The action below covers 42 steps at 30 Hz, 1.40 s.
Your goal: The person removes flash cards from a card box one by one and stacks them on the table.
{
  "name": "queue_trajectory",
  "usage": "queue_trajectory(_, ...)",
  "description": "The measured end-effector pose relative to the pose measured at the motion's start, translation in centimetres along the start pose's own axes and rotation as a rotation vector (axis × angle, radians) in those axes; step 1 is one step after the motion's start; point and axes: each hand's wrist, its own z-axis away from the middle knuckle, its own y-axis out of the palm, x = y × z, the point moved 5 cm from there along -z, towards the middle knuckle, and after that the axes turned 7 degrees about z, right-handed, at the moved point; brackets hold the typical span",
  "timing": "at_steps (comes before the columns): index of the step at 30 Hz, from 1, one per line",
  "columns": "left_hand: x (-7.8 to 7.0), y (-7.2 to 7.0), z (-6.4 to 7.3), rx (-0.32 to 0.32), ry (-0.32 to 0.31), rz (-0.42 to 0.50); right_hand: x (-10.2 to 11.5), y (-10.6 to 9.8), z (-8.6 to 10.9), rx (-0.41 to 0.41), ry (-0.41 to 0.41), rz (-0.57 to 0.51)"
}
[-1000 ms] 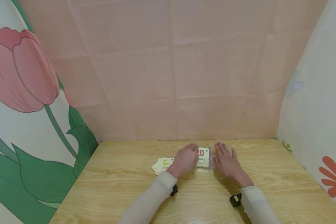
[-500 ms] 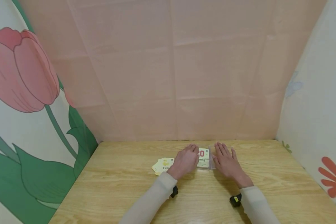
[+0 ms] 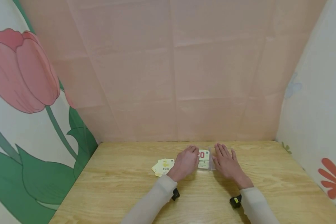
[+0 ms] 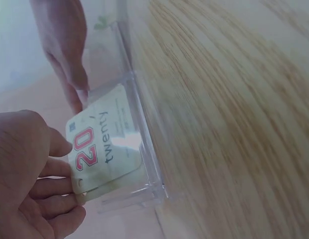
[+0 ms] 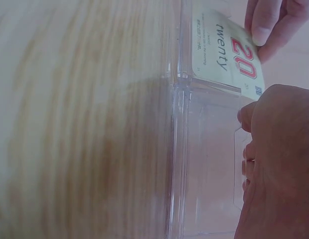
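Note:
A clear plastic case (image 5: 209,164) lies opened out on the table, its two halves side by side. In one half sits a stack of flash cards (image 4: 107,144), the top one printed "20 twenty" in red and black. My left hand (image 3: 184,163) pinches the edge of this stack, thumb on the side near the number and fingers curled at the corner. My right hand (image 3: 226,161) rests with fairly straight fingers on the other half of the case. Left of my left hand, fanned flash cards (image 3: 165,166) show a yellow duck and "two", partly covered by the wrist.
The wooden table (image 3: 114,193) runs back to a pink cloth-like backdrop (image 3: 170,77). Painted walls with a tulip (image 3: 30,71) and an orange flower (image 3: 334,177) flank it. A black wrist device (image 3: 235,201) hangs below the right sleeve.

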Motion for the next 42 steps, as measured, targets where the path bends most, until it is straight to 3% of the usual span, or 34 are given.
queue_trajectory(4,-0.1,-0.3,-0.1,-0.027,-0.004,0.044,-0.1,0.2,0.0,-0.008,0.002,-0.003)
queue_trajectory(7,0.2,-0.6,-0.2,-0.023,-0.011,0.13,-0.2,0.3,0.0,-0.013,0.0,-0.005)
queue_trajectory(11,1.4,-0.6,-0.4,0.005,-0.06,0.348,-0.2,0.5,0.0,-0.014,-0.002,-0.013)
queue_trajectory(15,2.9,-0.2,-0.3,0.025,-0.15,0.616,-0.2,0.7,0.0,-0.003,-0.004,-0.027)
queue_trajectory(20,4.1,0.7,-0.2,0.017,-0.224,0.825,-0.2,0.9,0.0,-0.002,-0.003,-0.02)
queue_trajectory(28,4.9,1.1,0.0,-0.001,-0.342,0.953,-0.3,0.6,-0.2,-0.03,-0.016,-0.017)
queue_trajectory(34,5.1,1.3,-0.1,-0.007,-0.34,0.94,-0.7,1.1,-0.3,-0.079,-0.048,-0.047)
queue_trajectory(42,5.1,1.2,-0.4,0.036,-0.351,0.924,-0.3,0.5,-0.2,-0.044,-0.026,-0.052)
